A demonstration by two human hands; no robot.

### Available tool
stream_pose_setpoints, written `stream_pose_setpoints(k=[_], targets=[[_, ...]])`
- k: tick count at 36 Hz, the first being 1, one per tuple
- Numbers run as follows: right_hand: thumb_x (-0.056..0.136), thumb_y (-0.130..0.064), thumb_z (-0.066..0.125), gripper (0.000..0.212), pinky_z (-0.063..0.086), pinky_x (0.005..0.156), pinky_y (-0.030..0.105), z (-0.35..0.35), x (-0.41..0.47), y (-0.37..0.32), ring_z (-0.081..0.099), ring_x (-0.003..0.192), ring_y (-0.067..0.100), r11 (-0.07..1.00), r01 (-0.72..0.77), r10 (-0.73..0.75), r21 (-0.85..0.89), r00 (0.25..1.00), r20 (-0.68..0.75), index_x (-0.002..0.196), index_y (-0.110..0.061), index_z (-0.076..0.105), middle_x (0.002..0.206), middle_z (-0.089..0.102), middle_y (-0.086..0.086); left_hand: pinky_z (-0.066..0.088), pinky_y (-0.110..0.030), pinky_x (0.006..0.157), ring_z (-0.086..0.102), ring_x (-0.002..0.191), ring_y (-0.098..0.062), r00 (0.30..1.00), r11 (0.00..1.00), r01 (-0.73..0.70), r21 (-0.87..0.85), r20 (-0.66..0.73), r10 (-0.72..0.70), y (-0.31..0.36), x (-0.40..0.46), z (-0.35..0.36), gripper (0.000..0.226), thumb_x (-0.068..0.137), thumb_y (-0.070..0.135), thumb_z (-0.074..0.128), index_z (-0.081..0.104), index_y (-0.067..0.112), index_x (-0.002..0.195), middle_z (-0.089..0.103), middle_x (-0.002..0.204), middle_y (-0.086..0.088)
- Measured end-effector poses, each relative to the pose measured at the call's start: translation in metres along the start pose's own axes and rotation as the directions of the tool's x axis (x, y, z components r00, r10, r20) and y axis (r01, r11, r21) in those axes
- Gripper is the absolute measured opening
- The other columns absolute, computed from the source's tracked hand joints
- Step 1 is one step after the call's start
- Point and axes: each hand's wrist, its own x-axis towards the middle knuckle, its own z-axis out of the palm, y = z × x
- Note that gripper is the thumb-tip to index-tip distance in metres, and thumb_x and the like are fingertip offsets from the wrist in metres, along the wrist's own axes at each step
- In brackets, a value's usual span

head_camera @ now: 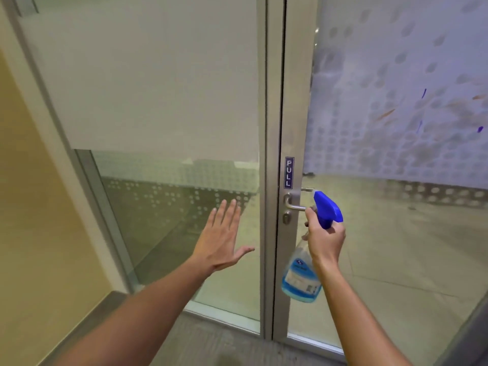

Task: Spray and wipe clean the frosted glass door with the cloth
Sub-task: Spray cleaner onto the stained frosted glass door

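Observation:
A frosted glass door [390, 107] with a dotted pattern fills the right half of the view; blue and orange smears mark its glass near the right edge. My right hand [326, 239] grips the neck of a clear spray bottle [299, 276] with blue liquid and a blue trigger head [327, 207], held just in front of the door's metal lever handle [294, 204]. My left hand [221, 236] is raised with fingers straight and spread before the left glass panel [158, 88], holding nothing. No cloth is visible.
A "PULL" sign [289, 172] sits on the metal frame above the handle, a keyhole [286, 217] below it. A yellow wall [34, 207] stands at the left. Grey floor [211, 344] runs along the door's bottom edge.

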Motion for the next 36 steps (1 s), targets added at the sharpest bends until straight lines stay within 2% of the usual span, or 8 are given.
stream_pose_setpoints(k=[3, 5, 11, 17, 21, 25, 33, 36], targets=[[0.086, -0.026, 0.074, 0.024, 0.047, 0.061, 0.044, 0.017, -0.026, 0.001, 0.046, 0.062, 0.019, 1.000, -0.001, 0.001, 0.009, 0.999, 0.038, 0.064, -0.027, 0.065, 0.064, 0.049, 0.001, 0.006, -0.054, 0.128, -0.011, 0.156, -0.036, 0.999, 0.999, 0.037, -0.011, 0.005, -0.037, -0.018, -0.030, 0.000, 0.113, 0.087, 0.086, 0.021, -0.005, 0.003, 0.160, -0.011, 0.169, -0.017], [0.088, -0.023, 0.074, 0.029, 0.041, 0.063, 0.035, 0.029, -0.043, -0.001, 0.043, 0.062, 0.019, 1.000, -0.007, 0.005, 0.024, 0.998, 0.065, 0.065, -0.024, 0.056, 0.063, 0.046, 0.001, 0.005, -0.054, 0.128, -0.013, 0.156, -0.036, 0.998, 0.998, 0.064, -0.008, 0.027, -0.064, -0.028, -0.050, -0.001, 0.114, 0.087, 0.087, 0.019, -0.005, 0.003, 0.160, -0.013, 0.168, -0.017], [0.081, -0.040, 0.073, 0.024, 0.044, 0.061, 0.037, 0.056, -0.097, -0.001, 0.048, 0.056, 0.015, 0.998, -0.035, 0.043, -0.046, 0.982, 0.182, 0.064, -0.027, 0.061, 0.055, 0.049, -0.008, 0.001, -0.052, 0.129, -0.014, 0.156, -0.034, 0.985, 0.989, 0.148, 0.007, 0.083, -0.148, -0.055, -0.106, 0.000, 0.115, 0.086, 0.088, 0.016, -0.005, 0.002, 0.160, -0.013, 0.169, -0.017], [0.086, -0.028, 0.075, 0.017, 0.053, 0.065, 0.043, 0.080, -0.143, -0.007, 0.056, 0.062, 0.019, 0.999, -0.008, 0.018, -0.042, 0.970, 0.241, 0.076, -0.017, 0.067, 0.066, 0.059, 0.004, 0.006, -0.053, 0.128, -0.007, 0.158, -0.034, 0.971, 0.975, 0.220, 0.017, 0.088, -0.221, -0.080, -0.157, 0.002, 0.115, 0.085, 0.088, 0.012, 0.002, 0.002, 0.160, -0.003, 0.170, -0.018], [0.087, -0.035, 0.073, 0.029, 0.048, 0.060, 0.031, 0.087, -0.165, -0.006, 0.056, 0.060, 0.022, 0.998, 0.010, 0.008, -0.064, 0.958, 0.287, 0.080, -0.007, 0.065, 0.068, 0.060, 0.007, 0.006, -0.053, 0.128, -0.008, 0.157, -0.035, 0.957, 0.964, 0.266, 0.024, 0.112, -0.267, -0.088, -0.189, -0.002, 0.118, 0.083, 0.090, 0.015, 0.000, 0.001, 0.160, -0.005, 0.170, -0.018], [0.083, -0.042, 0.073, 0.025, 0.055, 0.067, 0.043, 0.092, -0.184, -0.008, 0.058, 0.061, 0.023, 0.997, -0.006, 0.033, -0.083, 0.946, 0.322, 0.072, -0.022, 0.063, 0.067, 0.061, 0.008, 0.005, -0.053, 0.128, -0.011, 0.157, -0.034, 0.938, 0.949, 0.313, 0.036, 0.146, -0.315, -0.091, -0.220, -0.005, 0.120, 0.081, 0.091, 0.016, -0.002, 0.002, 0.160, -0.009, 0.170, -0.017], [0.087, -0.029, 0.074, 0.025, 0.055, 0.066, 0.054, 0.092, -0.207, -0.008, 0.053, 0.062, 0.022, 0.998, -0.050, 0.067, -0.050, 0.891, 0.449, 0.069, -0.017, 0.062, 0.068, 0.057, 0.008, 0.006, -0.052, 0.129, -0.004, 0.158, -0.033, 0.889, 0.893, 0.446, 0.049, 0.091, -0.449, -0.083, -0.272, -0.017, 0.118, 0.084, 0.090, 0.021, 0.001, 0.002, 0.160, -0.002, 0.170, -0.016], [0.088, -0.029, 0.075, 0.023, 0.056, 0.068, 0.056, 0.089, -0.213, -0.007, 0.055, 0.064, 0.019, 0.997, -0.077, 0.082, -0.030, 0.854, 0.515, 0.067, -0.026, 0.066, 0.069, 0.057, 0.006, 0.006, -0.051, 0.129, -0.005, 0.158, -0.033, 0.857, 0.862, 0.501, 0.074, 0.091, -0.506, -0.076, -0.288, -0.025, 0.118, 0.085, 0.090, 0.020, -0.002, 0.002, 0.160, -0.004, 0.170, -0.016]])
